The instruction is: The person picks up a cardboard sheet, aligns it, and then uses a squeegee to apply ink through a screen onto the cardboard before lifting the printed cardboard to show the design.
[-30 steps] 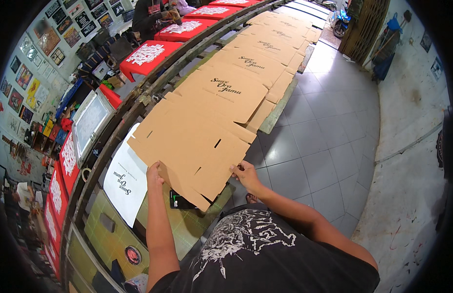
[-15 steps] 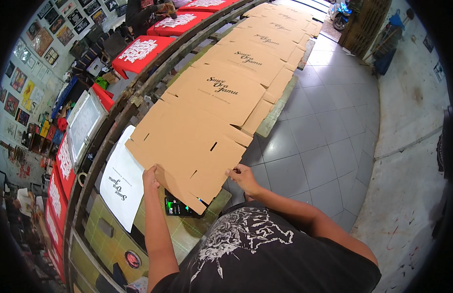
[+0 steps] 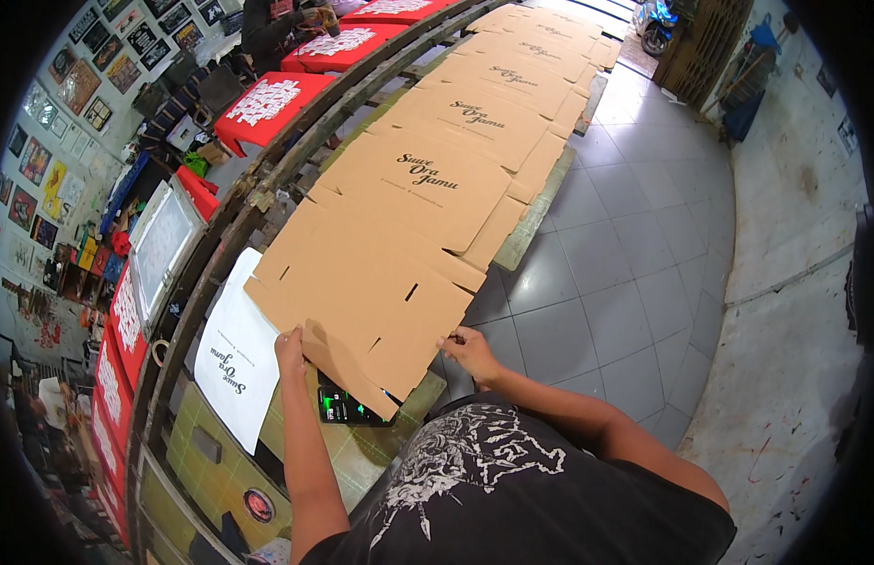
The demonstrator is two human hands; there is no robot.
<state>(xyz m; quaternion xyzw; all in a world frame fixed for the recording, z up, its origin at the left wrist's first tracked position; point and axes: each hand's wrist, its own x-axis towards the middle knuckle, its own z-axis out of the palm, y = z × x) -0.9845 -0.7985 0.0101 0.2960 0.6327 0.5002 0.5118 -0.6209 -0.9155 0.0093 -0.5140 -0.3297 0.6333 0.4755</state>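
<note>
A flat brown cardboard box blank (image 3: 347, 259) with cut slots and no print on its near part lies in front of me. My left hand (image 3: 291, 353) is closed on its near left edge, fingertips on the board. At the near right edge my right hand (image 3: 470, 355) pinches the cardboard between thumb and fingers. Beyond it, printed cardboard blanks (image 3: 456, 202) lie overlapping in a long row. A phone with a lit screen (image 3: 341, 405) is partly covered by the blank's near corner. Beside my left hand lies a white printed sheet (image 3: 234, 348).
A green gridded table (image 3: 187, 414) carries a grey block (image 3: 206, 445) and a round sticker (image 3: 258, 504). Dark rails (image 3: 232, 221) run along its left. Past them are red printed fabric pieces (image 3: 267, 104) and a framed screen (image 3: 164, 245). Grey tiled floor (image 3: 587, 254) and a wall are at right.
The view has shifted slightly. Both hands keep their hold on the near edges of the cardboard blank, which sits marginally closer to me.
</note>
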